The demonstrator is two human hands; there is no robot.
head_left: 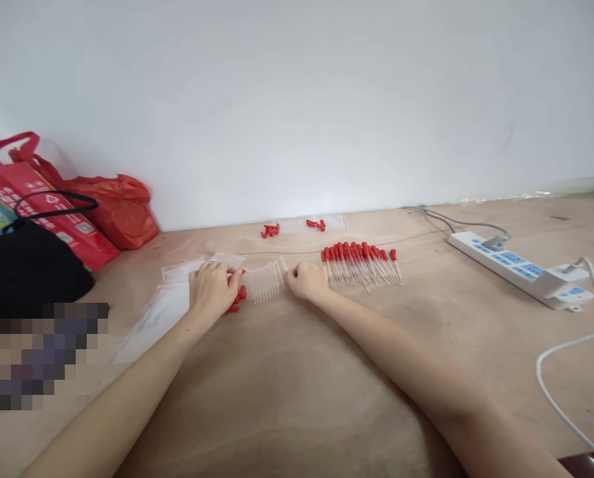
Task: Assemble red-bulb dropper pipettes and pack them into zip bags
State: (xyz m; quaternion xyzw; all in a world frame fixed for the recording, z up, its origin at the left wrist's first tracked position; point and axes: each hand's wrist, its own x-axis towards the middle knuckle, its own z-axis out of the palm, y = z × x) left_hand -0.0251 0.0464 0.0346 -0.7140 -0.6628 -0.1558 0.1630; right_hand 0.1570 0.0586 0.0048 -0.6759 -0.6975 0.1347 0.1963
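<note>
My left hand (pixel 211 289) is closed above a small pile of red rubber bulbs (pixel 242 292), and a bit of red shows at its fingertips. To the right of it a row of clear dropper tubes (pixel 263 281) lies side by side on the table. My right hand (pixel 307 280) is closed, its fingertips at the right end of that row, by a tilted clear tube (pixel 282 268). Beyond my right hand lie several droppers fitted with red bulbs (pixel 361 259), fanned out in a row. My fingers partly hide what each hand grips.
Clear plastic bags (pixel 160 309) lie left of my left hand. Near the wall, loose red bulbs (pixel 270 230) lie beside another clear bag (pixel 297 226). A white power strip (pixel 521 269) with cables is at right; red bags (pixel 112 206) and a black item (pixel 32 269) stand at left.
</note>
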